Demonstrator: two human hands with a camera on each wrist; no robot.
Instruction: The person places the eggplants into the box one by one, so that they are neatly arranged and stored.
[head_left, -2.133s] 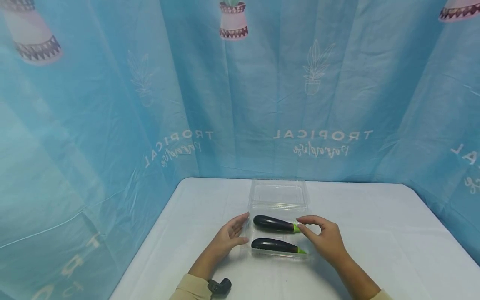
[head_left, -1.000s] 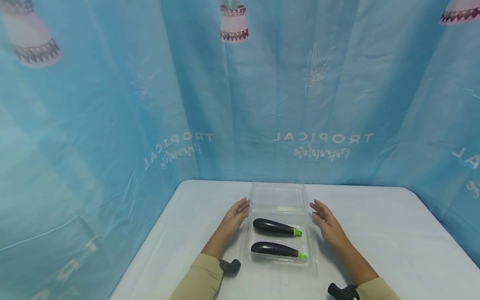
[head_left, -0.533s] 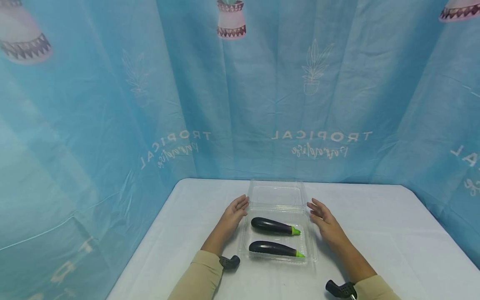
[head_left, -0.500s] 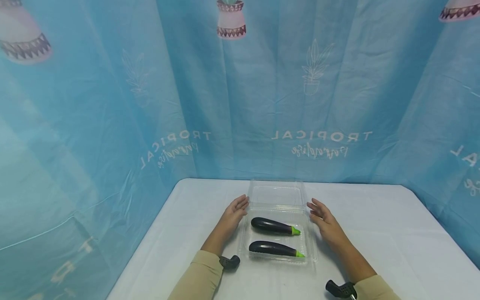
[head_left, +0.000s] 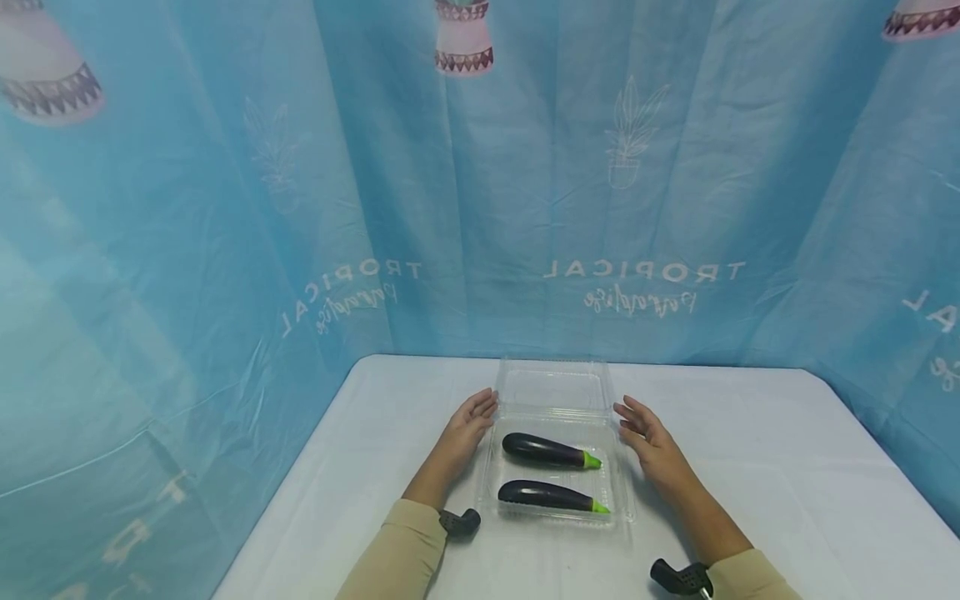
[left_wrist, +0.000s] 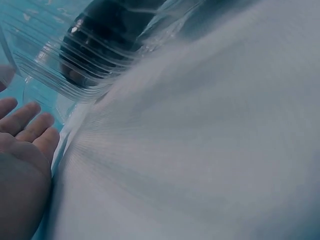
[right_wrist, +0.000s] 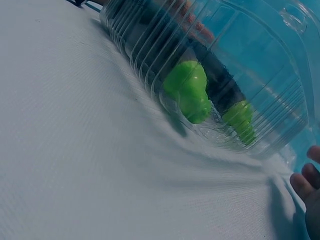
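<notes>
Two dark eggplants with green stem ends, a far one (head_left: 547,450) and a near one (head_left: 547,495), lie side by side in a clear plastic container (head_left: 555,475). The container's hinged lid (head_left: 555,390) is folded back flat behind it. My left hand (head_left: 459,437) is by the container's left side, fingers relaxed and holding nothing. On the opposite side my right hand (head_left: 651,443) is loosely extended near the back right corner, also holding nothing. Both wrist views show the ridged container walls and a gap between the container and each hand.
A white cloth covers the table (head_left: 727,458). Blue curtains (head_left: 562,208) printed with plants and lettering hang behind the table and at both sides. Each wrist wears a black device, one at left (head_left: 460,523) and one at right (head_left: 678,577).
Two seconds ago my right fingers were at the far eggplant's stem end; they have since withdrawn to the container's right side. My left hand has shifted forward. Both hands are nearly still since.
</notes>
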